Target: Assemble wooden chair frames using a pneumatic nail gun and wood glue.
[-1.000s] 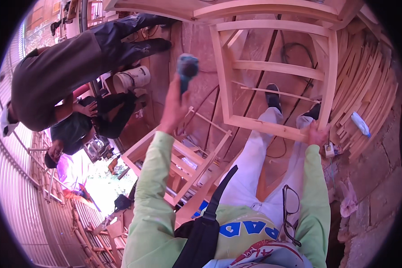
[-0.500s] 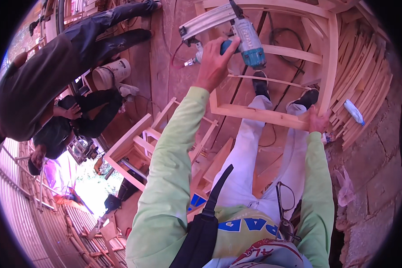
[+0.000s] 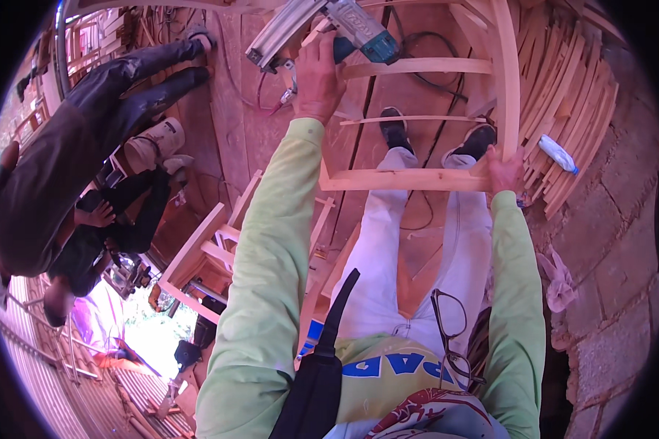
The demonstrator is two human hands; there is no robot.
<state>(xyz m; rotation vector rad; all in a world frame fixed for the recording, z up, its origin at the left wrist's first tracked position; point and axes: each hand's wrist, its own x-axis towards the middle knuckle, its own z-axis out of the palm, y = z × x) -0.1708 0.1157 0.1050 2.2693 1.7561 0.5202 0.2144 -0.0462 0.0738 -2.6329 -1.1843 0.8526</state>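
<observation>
My left hand (image 3: 320, 80) is closed around the handle of a grey and teal nail gun (image 3: 355, 29). The gun is over the far part of a pale wooden frame (image 3: 410, 180), its long magazine slanting down to the left. The upper picture edge cuts off its nose, so I cannot tell whether it touches wood. An air hose (image 3: 277, 106) hangs from the gun's handle end. At the near right corner of the frame, where rail meets upright, my right hand (image 3: 507, 170) grips the wood. My legs stand at the frame's near side.
Long wooden strips (image 3: 571, 110) lie piled on the right, a plastic bottle (image 3: 559, 154) on them, beside a block wall (image 3: 611, 278). Another wooden frame (image 3: 198, 249) stands left of my arm. Two people are at the left near a bucket (image 3: 154, 143). A black cable (image 3: 425, 66) coils beyond the frame.
The whole view has shifted, so most things sit farther left and higher. My left hand has carried the nail gun slightly farther away; my right hand keeps its hold on the corner.
</observation>
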